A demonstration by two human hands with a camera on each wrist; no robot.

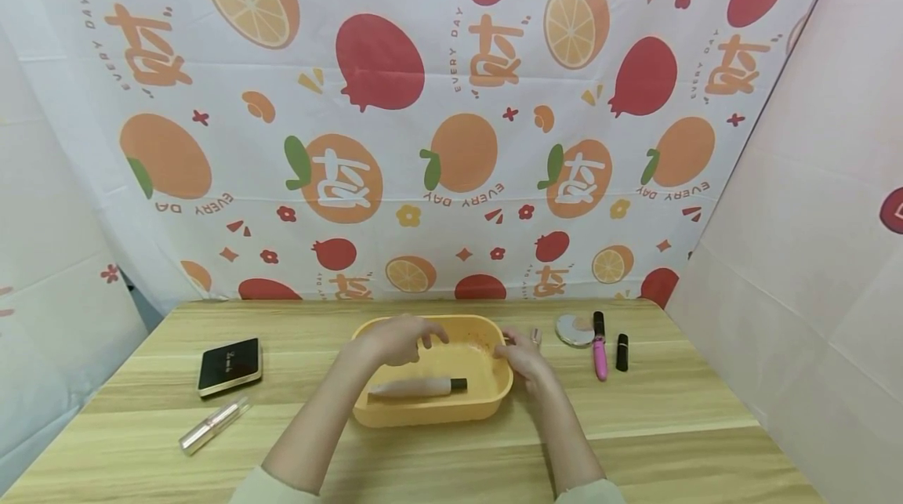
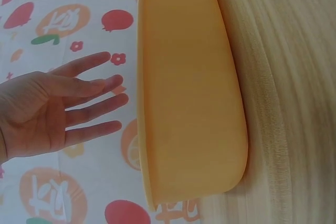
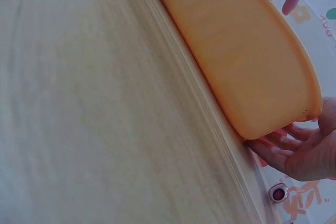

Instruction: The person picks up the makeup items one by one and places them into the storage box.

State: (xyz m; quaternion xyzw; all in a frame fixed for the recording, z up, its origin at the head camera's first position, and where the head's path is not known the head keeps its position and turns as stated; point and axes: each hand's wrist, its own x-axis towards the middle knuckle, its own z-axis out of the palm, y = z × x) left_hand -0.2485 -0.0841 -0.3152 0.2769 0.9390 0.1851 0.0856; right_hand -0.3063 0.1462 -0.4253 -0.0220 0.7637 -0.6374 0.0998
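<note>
A yellow plastic basin (image 1: 430, 413) stands on the wooden table. Inside it, along the near side, lies a pale tube with a black cap (image 1: 419, 387). Above the basin's left half hovers my left hand (image 1: 405, 341); in the left wrist view its fingers (image 2: 94, 111) are spread and hold nothing. My right hand (image 1: 524, 357) grips the basin's right end, thumb over the rim and fingers outside. From the right wrist view, those fingers (image 3: 278, 153) reach low against the basin's end wall.
To the left lie a black compact (image 1: 229, 365) and a clear lip gloss tube (image 1: 214, 426). On the right are a round silver compact (image 1: 574, 331), a pink tube with a black top (image 1: 600, 357), a black cap (image 1: 622, 353) and a small pinkish item (image 1: 536, 336). A fruit-print curtain (image 1: 395, 245) hangs behind.
</note>
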